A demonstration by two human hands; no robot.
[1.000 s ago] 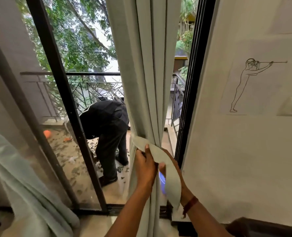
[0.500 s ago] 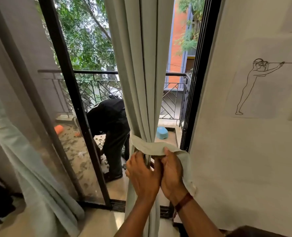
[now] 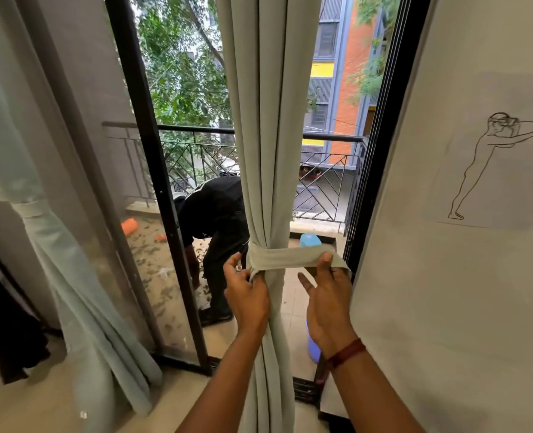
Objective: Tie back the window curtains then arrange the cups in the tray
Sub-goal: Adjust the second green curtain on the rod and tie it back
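Observation:
A pale grey-green curtain [image 3: 260,126] hangs gathered in the middle of the doorway. A matching fabric tie-back band [image 3: 283,258] wraps around it at waist height. My left hand [image 3: 248,292] pinches the band's left end against the curtain. Stretching the band toward the wall, my right hand [image 3: 327,295] holds its right end between thumb and forefinger, other fingers spread. A second curtain [image 3: 71,276] at the left has a tie-back around it. No cups or tray are in view.
A black door frame [image 3: 152,189] stands left of the curtain. A person in black [image 3: 218,220] bends over on the balcony behind the glass. A white wall with a line drawing [image 3: 490,164] fills the right. A blue object [image 3: 312,342] sits by the threshold.
The band was loose in front of the curtain; now it wraps tightly around it. My hands have moved apart, the right pulling its end toward the wall. The view has dropped and come closer.

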